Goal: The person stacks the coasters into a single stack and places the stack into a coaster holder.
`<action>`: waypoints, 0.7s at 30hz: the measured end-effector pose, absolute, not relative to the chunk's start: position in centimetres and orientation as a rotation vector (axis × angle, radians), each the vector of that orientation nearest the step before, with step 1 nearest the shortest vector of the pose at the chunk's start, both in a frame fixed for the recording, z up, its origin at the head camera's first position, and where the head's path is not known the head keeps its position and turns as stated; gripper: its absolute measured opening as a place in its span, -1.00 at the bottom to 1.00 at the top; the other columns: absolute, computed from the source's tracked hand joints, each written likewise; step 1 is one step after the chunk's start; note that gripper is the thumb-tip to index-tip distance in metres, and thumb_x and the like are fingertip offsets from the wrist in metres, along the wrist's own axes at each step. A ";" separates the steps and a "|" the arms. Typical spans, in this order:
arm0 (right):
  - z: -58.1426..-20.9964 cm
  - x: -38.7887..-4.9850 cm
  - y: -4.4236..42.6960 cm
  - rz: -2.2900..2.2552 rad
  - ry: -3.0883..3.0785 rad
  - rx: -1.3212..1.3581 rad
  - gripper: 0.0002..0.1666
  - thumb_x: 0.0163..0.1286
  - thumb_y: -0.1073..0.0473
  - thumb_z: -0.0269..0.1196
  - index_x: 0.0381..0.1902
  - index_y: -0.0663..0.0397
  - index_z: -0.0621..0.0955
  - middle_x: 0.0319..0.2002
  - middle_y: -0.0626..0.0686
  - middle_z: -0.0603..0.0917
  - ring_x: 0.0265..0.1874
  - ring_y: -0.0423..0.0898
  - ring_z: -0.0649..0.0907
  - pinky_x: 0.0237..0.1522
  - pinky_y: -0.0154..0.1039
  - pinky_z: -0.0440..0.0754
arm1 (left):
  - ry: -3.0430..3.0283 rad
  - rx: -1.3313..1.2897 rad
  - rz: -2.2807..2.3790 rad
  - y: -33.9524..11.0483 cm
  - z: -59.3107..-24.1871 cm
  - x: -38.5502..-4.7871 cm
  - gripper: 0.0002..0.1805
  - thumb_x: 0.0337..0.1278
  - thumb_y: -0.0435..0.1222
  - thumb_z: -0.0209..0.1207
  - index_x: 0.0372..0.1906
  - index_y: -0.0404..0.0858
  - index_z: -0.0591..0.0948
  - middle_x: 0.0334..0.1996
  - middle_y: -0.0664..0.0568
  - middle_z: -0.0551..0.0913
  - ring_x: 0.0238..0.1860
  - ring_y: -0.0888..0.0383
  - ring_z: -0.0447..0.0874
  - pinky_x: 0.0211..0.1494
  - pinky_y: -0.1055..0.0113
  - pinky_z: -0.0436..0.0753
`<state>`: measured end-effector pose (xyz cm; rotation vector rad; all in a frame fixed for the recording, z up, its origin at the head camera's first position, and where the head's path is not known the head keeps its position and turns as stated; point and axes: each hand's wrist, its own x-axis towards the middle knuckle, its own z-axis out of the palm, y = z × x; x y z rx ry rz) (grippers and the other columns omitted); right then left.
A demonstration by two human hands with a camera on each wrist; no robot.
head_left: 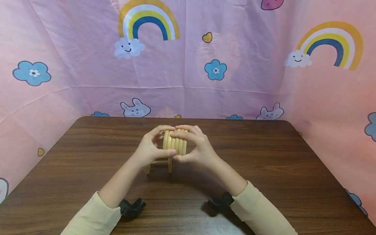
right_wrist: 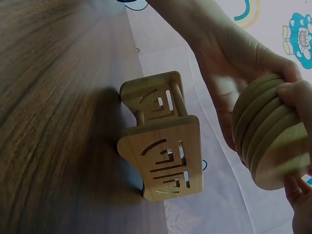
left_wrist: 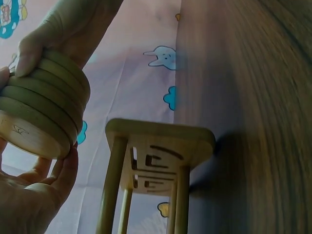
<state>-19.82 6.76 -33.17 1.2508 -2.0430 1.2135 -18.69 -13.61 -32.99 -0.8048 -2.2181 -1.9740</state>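
Note:
Both hands hold a stack of round wooden coasters (head_left: pixel 178 143) up in front of me, its discs standing side by side. From the left, my left hand (head_left: pixel 147 150) grips the stack with the thumb low and fingers over the top. Opposite it, my right hand (head_left: pixel 202 147) grips the right part the same way. In the left wrist view the coasters (left_wrist: pixel 46 102) lie flat against each other, a small mark on the end face. Partly hidden behind the left hand, a wooden coaster rack (head_left: pixel 160 162) with cut-out end panels (right_wrist: pixel 168 158) and connecting rods stands on the table.
The dark wood-grain table (head_left: pixel 264 169) runs back to a pink cloth (head_left: pixel 249 65) with rainbows, clouds and rabbits, which also hangs at both sides. A black device (head_left: pixel 132 208) sits at the left cuff, another black device (head_left: pixel 220 202) at the right cuff.

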 end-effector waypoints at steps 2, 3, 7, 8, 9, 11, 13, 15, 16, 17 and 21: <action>-33.2 -20.0 6.6 1.227 -2.042 1.255 -0.31 -0.14 0.18 0.56 0.06 -0.01 0.64 0.17 0.00 0.52 0.04 -0.07 0.44 -0.01 -0.03 0.43 | -2.206 -0.817 -1.979 -13.8 -33.0 -18.8 -0.31 -0.27 -0.55 0.44 0.12 -0.21 0.51 0.03 -0.06 0.59 0.00 -0.05 0.58 -0.12 0.13 0.63; -33.2 -20.0 6.5 1.230 -2.042 1.256 -0.32 -0.13 0.18 0.56 0.05 -0.01 0.65 0.17 0.00 0.52 0.04 -0.08 0.44 -0.01 -0.03 0.43 | -2.201 -0.822 -1.981 -13.9 -33.1 -18.9 -0.32 -0.27 -0.55 0.44 0.12 -0.21 0.50 0.03 -0.06 0.59 0.00 -0.05 0.58 -0.11 0.13 0.63; -33.3 -20.3 6.0 1.240 -2.048 1.259 -0.37 -0.11 0.18 0.56 0.02 0.00 0.67 0.18 0.01 0.52 0.03 -0.08 0.44 -0.02 -0.08 0.44 | -2.209 -0.822 -1.960 -14.3 -33.1 -19.2 -0.33 -0.25 -0.54 0.44 0.11 -0.21 0.49 0.02 -0.09 0.59 -0.01 -0.06 0.59 -0.08 0.14 0.60; -33.4 -20.4 5.9 1.242 -2.049 1.260 -0.38 -0.11 0.18 0.56 0.01 0.00 0.67 0.18 0.01 0.51 0.02 -0.08 0.44 -0.02 -0.09 0.44 | -2.212 -0.818 -1.955 -14.4 -33.1 -19.2 -0.33 -0.25 -0.54 0.44 0.11 -0.21 0.49 0.02 -0.09 0.59 0.00 -0.06 0.58 -0.07 0.14 0.60; -33.4 -20.4 5.8 1.240 -2.049 1.262 -0.39 -0.11 0.18 0.56 0.00 -0.01 0.68 0.18 0.00 0.51 0.02 -0.08 0.43 -0.03 -0.10 0.44 | -2.215 -0.815 -1.954 -14.6 -33.1 -19.3 -0.33 -0.25 -0.54 0.44 0.11 -0.21 0.49 0.01 -0.10 0.59 -0.01 -0.07 0.58 -0.08 0.14 0.60; -33.4 -20.5 5.6 1.241 -2.049 1.268 -0.40 -0.10 0.17 0.56 -0.01 -0.01 0.68 0.19 0.00 0.50 0.02 -0.09 0.43 -0.03 -0.10 0.44 | -2.222 -0.802 -1.953 -14.8 -33.2 -19.4 -0.33 -0.25 -0.54 0.44 0.10 -0.21 0.49 -0.01 -0.09 0.60 -0.01 -0.06 0.58 -0.07 0.16 0.60; -33.3 -20.6 5.4 1.235 -2.045 1.276 -0.40 -0.10 0.17 0.56 -0.01 -0.01 0.68 0.19 0.01 0.50 0.03 -0.09 0.42 -0.01 -0.10 0.42 | -2.222 -0.793 -1.952 -15.1 -33.1 -19.5 -0.33 -0.27 -0.55 0.44 0.10 -0.22 0.50 -0.02 -0.08 0.60 -0.01 -0.05 0.58 -0.08 0.17 0.60; -33.3 -20.8 5.2 1.227 -2.042 1.283 -0.40 -0.10 0.16 0.56 -0.01 -0.02 0.68 0.18 0.01 0.51 0.04 -0.10 0.42 0.00 -0.09 0.40 | -2.216 -0.800 -1.950 -15.4 -33.2 -19.6 -0.33 -0.27 -0.56 0.43 0.10 -0.24 0.49 -0.04 -0.06 0.61 -0.03 -0.04 0.59 -0.08 0.19 0.60; -33.3 -20.9 5.0 1.223 -2.038 1.289 -0.41 -0.10 0.16 0.56 -0.01 -0.02 0.68 0.18 0.03 0.51 0.05 -0.09 0.42 0.01 -0.08 0.40 | -2.212 -0.805 -1.948 -15.5 -33.2 -19.6 -0.33 -0.27 -0.57 0.43 0.10 -0.25 0.49 -0.04 -0.04 0.61 -0.03 -0.03 0.59 -0.08 0.20 0.60; -33.3 -21.0 4.9 1.221 -2.031 1.295 -0.41 -0.10 0.16 0.56 -0.01 -0.01 0.68 0.18 0.04 0.51 0.05 -0.09 0.42 0.02 -0.08 0.40 | -2.207 -0.814 -1.945 -15.6 -33.2 -19.7 -0.33 -0.27 -0.57 0.43 0.10 -0.26 0.49 -0.04 -0.04 0.61 -0.04 -0.03 0.59 -0.09 0.20 0.60; -33.3 -21.4 4.5 1.221 -2.006 1.324 -0.41 -0.09 0.17 0.56 -0.01 0.01 0.68 0.17 0.05 0.51 0.04 -0.07 0.42 0.01 -0.10 0.41 | -2.195 -0.837 -1.944 -16.0 -33.0 -19.8 -0.33 -0.26 -0.58 0.42 0.10 -0.27 0.49 -0.03 -0.01 0.61 -0.04 -0.01 0.59 -0.09 0.23 0.60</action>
